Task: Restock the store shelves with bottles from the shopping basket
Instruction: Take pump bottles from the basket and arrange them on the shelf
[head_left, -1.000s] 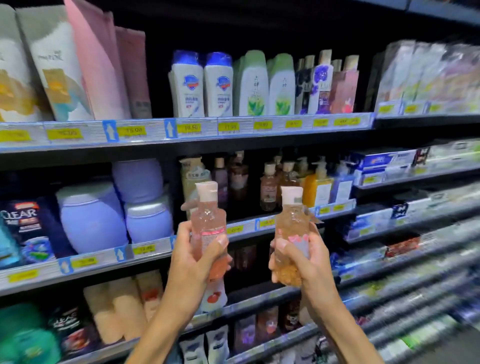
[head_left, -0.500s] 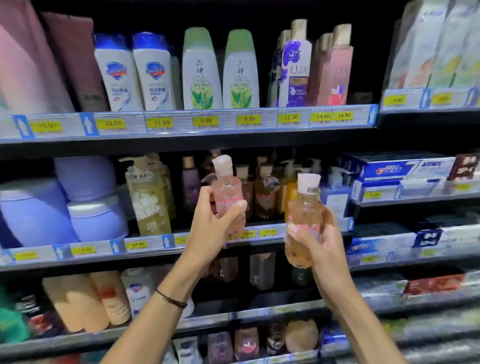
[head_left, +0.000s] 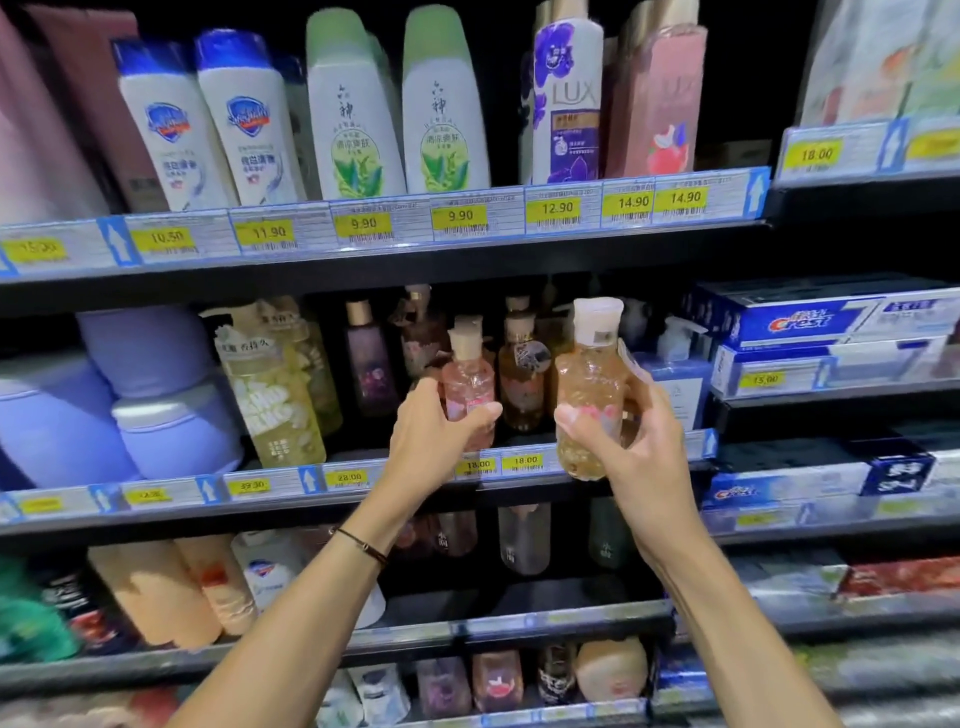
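My left hand (head_left: 434, 434) grips a small pink bottle (head_left: 467, 382) with a beige cap, held over the middle shelf's front edge (head_left: 363, 478) among similar small bottles. My right hand (head_left: 631, 447) holds an amber bottle (head_left: 589, 395) with a pale cap, upright in front of the same shelf, a little right of the pink one. Several brown and purple bottles (head_left: 522, 374) stand behind them on that shelf. The shopping basket is out of view.
The top shelf (head_left: 395, 244) carries tall white, green-capped and Lux bottles. Lilac tubs (head_left: 156, 400) and a large yellow pump bottle (head_left: 275, 395) fill the middle shelf's left. Crest toothpaste boxes (head_left: 810, 322) sit to the right. Lower shelves hold more bottles.
Both hands have moved forward and up toward the middle shelf. The pink bottle now sits low among the shelf's bottles, and the view has come closer to the shelves.
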